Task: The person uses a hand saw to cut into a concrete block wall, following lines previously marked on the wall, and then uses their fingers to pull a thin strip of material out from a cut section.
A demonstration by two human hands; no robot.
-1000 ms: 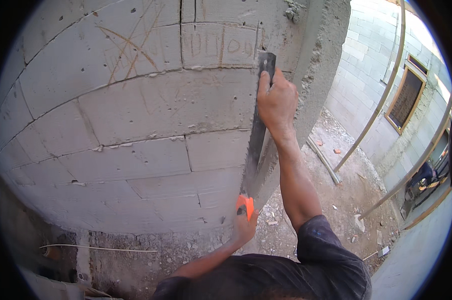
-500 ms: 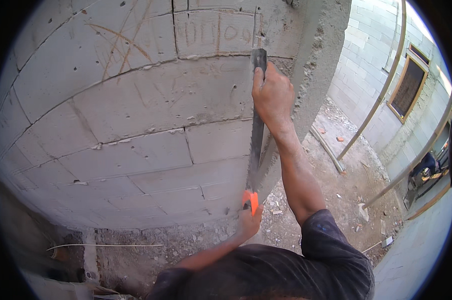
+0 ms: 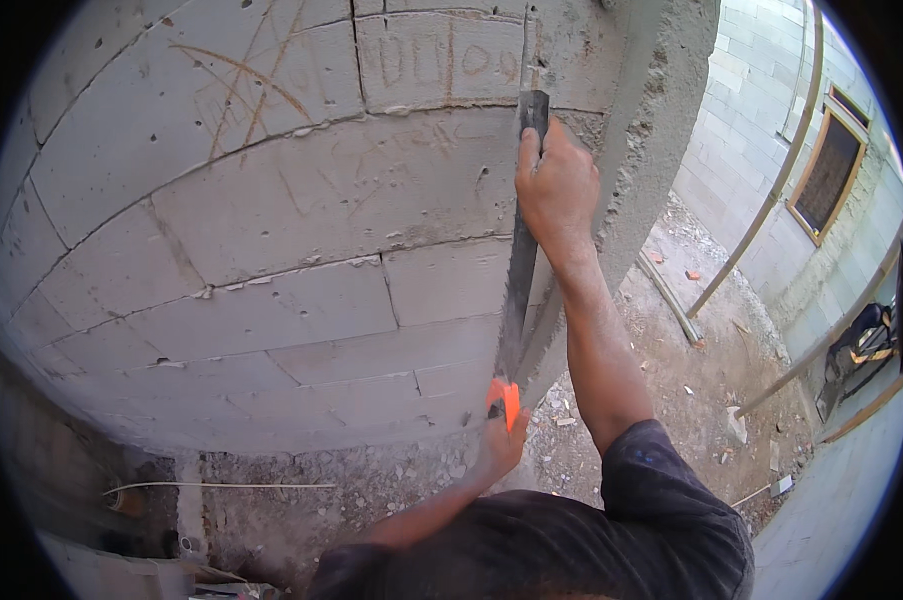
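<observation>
A handsaw with a long dark blade (image 3: 520,270) stands nearly upright against the pale block wall (image 3: 301,210), its toothed edge toward the left. My left hand (image 3: 501,448) is closed round the saw's orange handle (image 3: 509,400) at the low end. Higher up, my right hand (image 3: 558,190) grips the blade close to its tip, thumb laid along the face. A narrow vertical groove (image 3: 528,50) runs up the blocks above the tip. Just right of the blade rises a rough concrete column (image 3: 651,110).
Rubble and dust cover the ground (image 3: 661,370) to the right, where a pole (image 3: 771,200) leans and a length of pipe (image 3: 671,300) lies. A thin rod (image 3: 221,486) lies on the ground at lower left. Beyond is another block wall with a wood-framed window (image 3: 826,175).
The view has shifted slightly, so the wall and column appear a little farther right. Both hands keep their hold on the saw, whose position on the wall looks almost the same.
</observation>
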